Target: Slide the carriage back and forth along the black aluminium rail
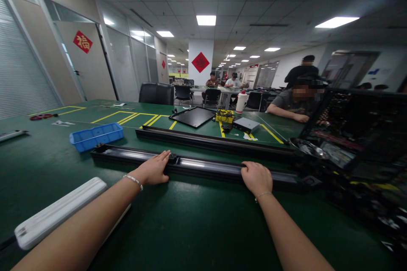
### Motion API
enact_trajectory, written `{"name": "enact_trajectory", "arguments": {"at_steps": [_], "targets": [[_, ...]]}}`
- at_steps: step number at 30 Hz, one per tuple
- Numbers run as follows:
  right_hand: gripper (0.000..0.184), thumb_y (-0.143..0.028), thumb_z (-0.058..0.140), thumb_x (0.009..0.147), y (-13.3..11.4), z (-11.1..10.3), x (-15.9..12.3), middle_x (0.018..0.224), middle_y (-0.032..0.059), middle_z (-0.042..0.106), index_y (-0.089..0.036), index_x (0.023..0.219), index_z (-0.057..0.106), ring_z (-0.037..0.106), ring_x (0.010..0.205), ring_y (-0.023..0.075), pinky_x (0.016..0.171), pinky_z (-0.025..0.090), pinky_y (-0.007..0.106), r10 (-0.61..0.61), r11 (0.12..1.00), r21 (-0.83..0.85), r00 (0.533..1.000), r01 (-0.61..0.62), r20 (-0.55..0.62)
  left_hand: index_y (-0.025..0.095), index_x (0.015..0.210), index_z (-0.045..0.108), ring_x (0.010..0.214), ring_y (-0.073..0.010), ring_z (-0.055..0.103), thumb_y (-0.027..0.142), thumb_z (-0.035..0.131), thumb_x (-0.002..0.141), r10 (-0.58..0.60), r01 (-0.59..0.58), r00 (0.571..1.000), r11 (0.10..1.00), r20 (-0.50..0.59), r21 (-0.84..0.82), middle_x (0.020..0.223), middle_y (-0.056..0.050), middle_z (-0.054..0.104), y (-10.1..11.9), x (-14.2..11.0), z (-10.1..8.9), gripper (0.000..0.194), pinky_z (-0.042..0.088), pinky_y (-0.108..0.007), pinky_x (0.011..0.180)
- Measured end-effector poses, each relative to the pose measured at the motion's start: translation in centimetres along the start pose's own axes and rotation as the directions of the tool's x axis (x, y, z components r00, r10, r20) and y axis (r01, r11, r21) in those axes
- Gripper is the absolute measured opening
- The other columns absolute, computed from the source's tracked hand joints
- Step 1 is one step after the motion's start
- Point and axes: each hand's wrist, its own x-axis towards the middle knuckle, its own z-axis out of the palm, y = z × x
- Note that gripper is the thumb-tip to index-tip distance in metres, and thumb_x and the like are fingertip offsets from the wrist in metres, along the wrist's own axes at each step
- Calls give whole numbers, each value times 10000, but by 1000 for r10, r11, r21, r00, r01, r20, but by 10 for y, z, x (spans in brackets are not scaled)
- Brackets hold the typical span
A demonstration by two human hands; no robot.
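Note:
A long black metal rail (pixel 206 166) lies across the green table (pixel 190 220) in front of me. My left hand (pixel 153 170) rests against its near edge, fingers straight and together, pointing at a small black block on the rail. My right hand (pixel 257 178) curls over the rail's top farther right. A second, similar black rail (pixel 210 140) lies parallel just behind the first.
A blue plastic tray (pixel 96 136) sits at the left, a white strip (pixel 57 214) by my left forearm. A black panel (pixel 193 117), yellow box (pixel 224 115) and grey box (pixel 246 125) lie beyond. A dark framed rack (pixel 356 135) stands right. A person sits behind it.

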Motion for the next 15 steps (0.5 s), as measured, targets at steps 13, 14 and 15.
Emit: {"name": "enact_trajectory", "arguments": {"at_steps": [13, 14, 15], "targets": [[388, -250, 358, 803, 1, 4, 1, 1093, 25, 660, -228, 1040, 665, 553, 1030, 192, 895, 347, 322, -11, 1000, -18, 1000, 10, -27, -21, 1395, 200, 1359, -286, 218, 398, 511, 655, -13, 13, 1000, 999, 1, -44, 1490, -219, 152, 2, 1, -2, 906, 234, -347, 1097], [389, -249, 356, 804, 2, 4, 1, 1094, 23, 660, -229, 1041, 665, 553, 1030, 192, 897, 346, 324, -13, 1000, -19, 999, 12, -30, -24, 1396, 196, 1359, -287, 218, 398, 511, 653, -13, 13, 1000, 999, 1, -43, 1489, -222, 152, 2, 1, -2, 910, 232, -349, 1098], [390, -248, 355, 804, 2, 4, 1, 1097, 20, 659, -231, 1043, 664, 552, 1031, 192, 898, 346, 325, -14, 1000, -19, 999, 13, -31, -25, 1397, 194, 1360, -286, 216, 397, 511, 651, -14, 14, 1000, 999, 0, -43, 1490, -223, 151, 2, 1, -1, 913, 231, -349, 1098]]}}
